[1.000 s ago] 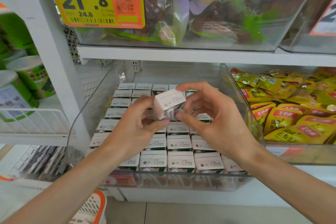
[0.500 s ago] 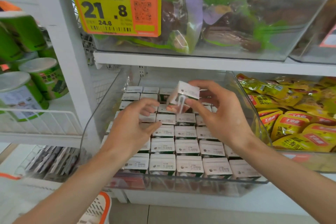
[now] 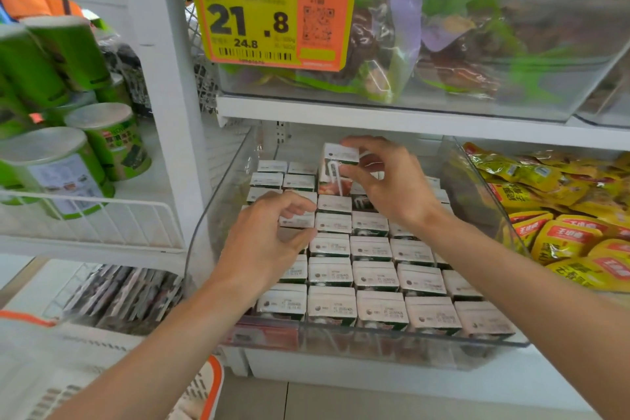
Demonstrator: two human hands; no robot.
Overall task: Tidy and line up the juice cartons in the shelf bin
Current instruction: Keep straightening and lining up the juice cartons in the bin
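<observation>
White shelving unit (image 3: pixel 163 112) is filling the view, with pale floor (image 3: pixel 341 399) showing below the shelf bin (image 3: pixel 375 341). The shelf bin is clear plastic and is sitting on the middle shelf, its front wall facing the camera.

Above the shelf bin: a bigger clear bin (image 3: pixel 511 92) is holding bagged goods, and a yellow-orange price tag (image 3: pixel 269 10) reading 21.8 is hanging on its left front.

Right of the shelf bin: yellow snack packs (image 3: pixel 562 235) are piling up in the neighbouring bin.

Left of the shelf bin, past the upright: green canisters (image 3: pixel 61 174) are standing behind a white wire rail (image 3: pixel 102 215). Below left, an orange-rimmed basket (image 3: pixel 211 382) is poking in.

Inside the shelf bin: juice cartons (image 3: pixel 375 276) are standing in rows, tops up and packed close.

Left hand (image 3: pixel 266 245) is hovering over the left columns with fingers curled around one carton top; can't tell whether it's gripping.

Right hand (image 3: pixel 392 187) is pinching a raised carton (image 3: pixel 337 170) between thumb and fingers, holding it above the back rows with the straw side facing the camera.
</observation>
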